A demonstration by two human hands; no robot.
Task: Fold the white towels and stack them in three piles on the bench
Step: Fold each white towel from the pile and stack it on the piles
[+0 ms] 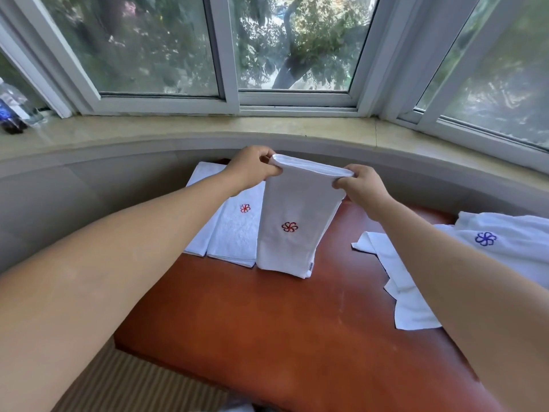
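Forearms fill the near field; between them lies the bare red-brown surface point(267, 322).

Layout, left to right:
- Bottle point(15, 105) on the sill, far left, well apart from the work.
- Two folded towels point(231, 233) flat on the surface, side by side; the nearer shows a red logo.
- Left hand point(252, 169) pinches the left top corner of the held towel point(294, 221).
- Right hand point(361, 188) pinches its right top corner. Both are closed on the fold; the towel hangs, its lower edge touching or just above the surface beside the folded pair.
- Unfolded towels point(490, 239) heaped at the right edge, one with a blue logo.

Step in hand, as I judge it: placing a folded towel. The next move calls for lowering it flat, either onto the pair or beside it to start another pile.

Clearance: open surface lies in front of and right of the held towel. The curved wall stands close behind the hands, and the near edge of the surface drops to carpet point(133, 391).
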